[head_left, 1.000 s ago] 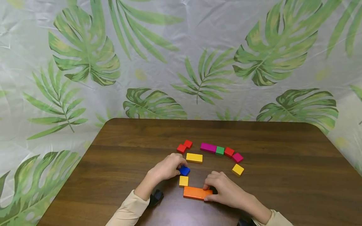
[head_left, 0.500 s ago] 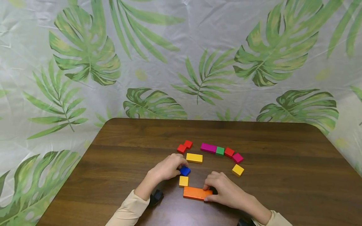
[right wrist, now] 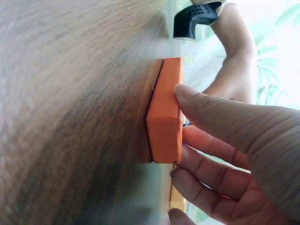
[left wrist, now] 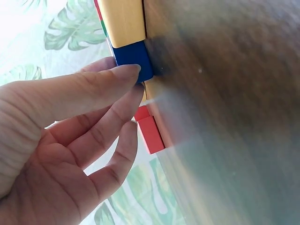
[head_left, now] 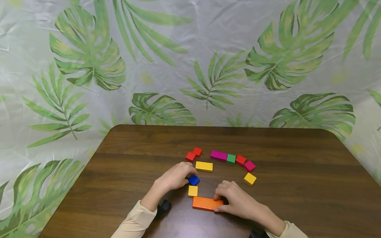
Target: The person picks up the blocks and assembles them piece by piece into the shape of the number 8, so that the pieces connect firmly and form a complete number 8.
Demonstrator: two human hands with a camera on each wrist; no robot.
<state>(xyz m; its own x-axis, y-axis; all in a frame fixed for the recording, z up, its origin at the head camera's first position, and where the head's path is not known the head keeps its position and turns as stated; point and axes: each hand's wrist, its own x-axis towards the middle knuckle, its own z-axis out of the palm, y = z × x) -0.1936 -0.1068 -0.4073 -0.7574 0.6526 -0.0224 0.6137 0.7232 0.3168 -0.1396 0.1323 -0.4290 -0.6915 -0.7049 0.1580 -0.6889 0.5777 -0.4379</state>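
Note:
My left hand point(head_left: 175, 177) pinches a small blue block point(head_left: 193, 180) between thumb and fingers; the left wrist view shows the thumb on the side of the blue block point(left wrist: 133, 61). Just nearer to me lies a yellow square block point(head_left: 192, 191). A long orange block point(head_left: 205, 203) lies flat with its far left corner by that yellow one. At its right end my right hand point(head_left: 238, 200) grips it, thumb on the near side and fingers on the far side. In the right wrist view the thumb presses the edge of the orange block point(right wrist: 165, 112).
A yellow oblong block point(head_left: 204, 166) lies beyond the left hand, with two red blocks point(head_left: 193, 154) behind it. Farther right, a magenta bar point(head_left: 218, 155), a green block point(head_left: 231, 158), a red block point(head_left: 240, 160), a magenta block point(head_left: 249, 166) and a yellow block point(head_left: 250, 178) form a curve.

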